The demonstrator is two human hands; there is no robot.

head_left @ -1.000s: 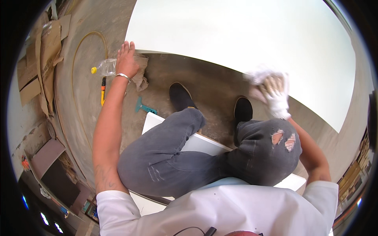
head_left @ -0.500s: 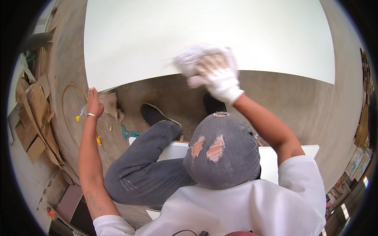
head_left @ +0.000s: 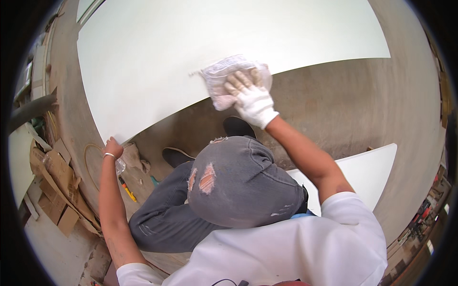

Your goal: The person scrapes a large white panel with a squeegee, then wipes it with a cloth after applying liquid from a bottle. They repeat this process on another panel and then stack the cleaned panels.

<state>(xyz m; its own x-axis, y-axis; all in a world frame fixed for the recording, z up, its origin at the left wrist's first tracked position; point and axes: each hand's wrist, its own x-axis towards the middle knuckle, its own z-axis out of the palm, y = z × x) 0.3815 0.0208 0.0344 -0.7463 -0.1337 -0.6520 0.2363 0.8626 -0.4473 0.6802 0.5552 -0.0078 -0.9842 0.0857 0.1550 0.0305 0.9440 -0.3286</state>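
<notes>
Leftward it swept! The right hand (head_left: 253, 99), fingers spread flat on the cloth (head_left: 215, 82), reached the white panel (head_left: 224, 28)'s middle stretch; the left hand (head_left: 112, 147) curled at its corner, hold unclear.

The white panel (head_left: 229, 33) runs out of view at the top. Along its near edge, the gloved right hand (head_left: 248, 95) hides part of a cloth (head_left: 213, 81). By its near left corner, the left forearm (head_left: 111, 200) partly hides a clear bottle (head_left: 120, 166).
</notes>
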